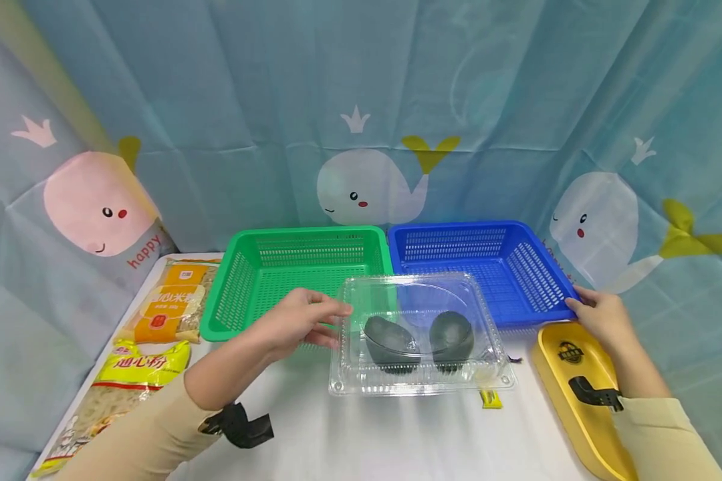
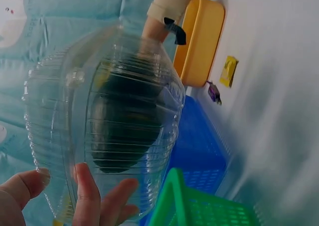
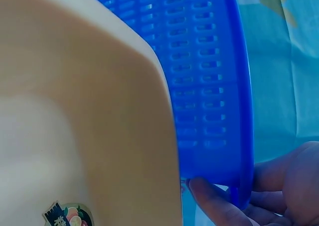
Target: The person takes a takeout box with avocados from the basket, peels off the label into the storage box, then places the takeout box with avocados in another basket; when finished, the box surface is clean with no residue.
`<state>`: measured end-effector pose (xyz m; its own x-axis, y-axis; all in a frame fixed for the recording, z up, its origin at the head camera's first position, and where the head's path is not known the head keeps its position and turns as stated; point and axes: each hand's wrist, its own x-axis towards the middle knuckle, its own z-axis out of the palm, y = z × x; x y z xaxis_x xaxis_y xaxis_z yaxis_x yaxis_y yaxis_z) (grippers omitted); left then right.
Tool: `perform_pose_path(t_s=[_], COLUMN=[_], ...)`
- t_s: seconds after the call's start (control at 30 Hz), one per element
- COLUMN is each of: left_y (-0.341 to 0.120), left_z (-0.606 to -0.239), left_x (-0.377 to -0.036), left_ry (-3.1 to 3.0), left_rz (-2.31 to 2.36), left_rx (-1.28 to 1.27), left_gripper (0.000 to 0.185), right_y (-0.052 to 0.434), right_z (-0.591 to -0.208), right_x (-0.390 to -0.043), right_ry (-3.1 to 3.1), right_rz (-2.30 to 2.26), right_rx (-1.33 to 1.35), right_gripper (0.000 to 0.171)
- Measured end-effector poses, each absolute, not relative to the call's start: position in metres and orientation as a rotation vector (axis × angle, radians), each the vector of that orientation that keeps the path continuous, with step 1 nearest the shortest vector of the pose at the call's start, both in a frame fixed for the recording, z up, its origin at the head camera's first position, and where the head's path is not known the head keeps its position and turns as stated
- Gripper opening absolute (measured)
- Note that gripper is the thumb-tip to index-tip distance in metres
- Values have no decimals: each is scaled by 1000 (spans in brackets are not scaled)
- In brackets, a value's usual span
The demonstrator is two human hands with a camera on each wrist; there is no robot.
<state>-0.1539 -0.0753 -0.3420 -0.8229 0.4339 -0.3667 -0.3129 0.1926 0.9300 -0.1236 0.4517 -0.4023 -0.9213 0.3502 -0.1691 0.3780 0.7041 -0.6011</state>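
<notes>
On the white tabletop (image 1: 367, 434), just in front of the two baskets, sits a clear plastic clamshell box (image 1: 418, 337) with two dark rounded objects (image 1: 418, 341) inside; what they are I cannot tell through the ribbed plastic. The left hand (image 1: 301, 321) meets the box at its left end, thumb along the top edge and fingers against the side and underside, as the left wrist view shows with fingertips (image 2: 87, 196) pressed on the ribbed wall; the fingers are only lightly bent, so this is more a light hold than a firm clamp. The right hand (image 1: 602, 317) grips the near right corner of the blue basket (image 1: 487, 267), fingers curled under its rim (image 3: 241, 181), just beside the yellow tray (image 1: 577, 387). My judgement is that the box is the thing being handled while the blue basket is steadied. To do this well, the thin plastic wants a wide, gentle grip low on its side so the lid does not pop or buckle, and the box should stay level so the contents do not roll. Holding the blue basket still keeps it from sliding against the green basket (image 1: 289, 274). The noodle packets (image 1: 156, 334) lie well apart at the left.
</notes>
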Motion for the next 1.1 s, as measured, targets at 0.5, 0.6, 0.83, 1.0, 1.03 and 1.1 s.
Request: perform_pose_path(t_s=[0.5, 0.6, 0.83, 1.0, 1.03, 1.1], left_y=[-40, -29, -3, 19, 23, 32], left_z=[-331, -330, -329, -333, -334, -336], left_x=[-211, -221, -241, -256, -259, -263], left_ry=[1851, 1850, 1846, 1841, 1839, 1835], left_rz=[1778, 1790, 1804, 1823, 1827, 1837], left_rx=[-29, -39, -61, -62, -62, -66], left_gripper=[44, 37, 32, 32, 32, 33], right_y=[450, 451, 450, 448, 448, 448], right_z=[-406, -406, -406, -405, -405, -405], right_x=[-124, -124, -126, -126, -126, -125], right_ry=[2839, 2848, 2857, 2852, 2848, 2850], right_rz=[-1052, -1055, -1034, -1029, -1035, -1032], right_rx=[651, 651, 660, 661, 665, 668], right_gripper=[63, 62, 59, 60, 60, 60])
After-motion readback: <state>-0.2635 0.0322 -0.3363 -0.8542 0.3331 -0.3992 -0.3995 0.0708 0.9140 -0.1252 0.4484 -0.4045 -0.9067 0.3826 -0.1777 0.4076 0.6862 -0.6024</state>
